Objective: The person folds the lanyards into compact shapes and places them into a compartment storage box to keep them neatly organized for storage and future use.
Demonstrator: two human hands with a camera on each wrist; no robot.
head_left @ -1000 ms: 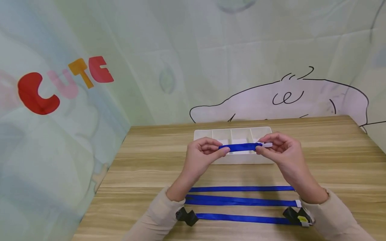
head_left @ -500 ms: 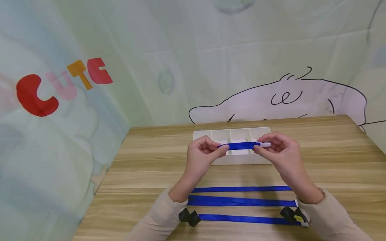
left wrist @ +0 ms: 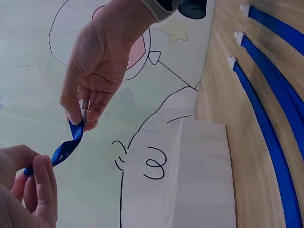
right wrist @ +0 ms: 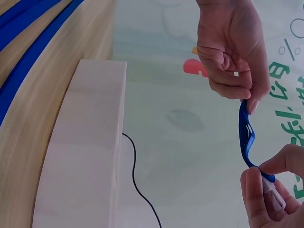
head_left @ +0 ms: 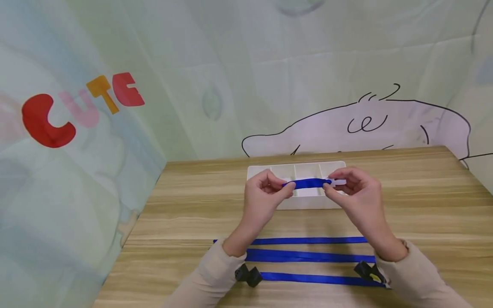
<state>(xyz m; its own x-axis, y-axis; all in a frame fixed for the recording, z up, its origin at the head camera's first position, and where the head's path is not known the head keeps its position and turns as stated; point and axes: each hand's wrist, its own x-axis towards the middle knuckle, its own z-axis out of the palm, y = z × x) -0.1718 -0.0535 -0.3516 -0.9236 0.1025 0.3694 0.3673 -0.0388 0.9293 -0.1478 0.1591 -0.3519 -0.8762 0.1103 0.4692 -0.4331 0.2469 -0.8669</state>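
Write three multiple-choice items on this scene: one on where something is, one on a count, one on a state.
1. Where is the white divided tray?
A. on the wooden table, beyond the hands
B. on the person's lap
C. hanging on the wall

2. How many blue straps lie flat on the wooden table?
A. one
B. three
C. six

3. How is the folded blue ribbon held?
A. lying loose in the tray
B. pinched at one end by the left hand, at the other by the right hand
C. gripped by one hand only

Answers: 1 A, the tray sits past the hands; 2 B, three strips lie near the sleeves; 3 B, each hand pinches an end above the tray.
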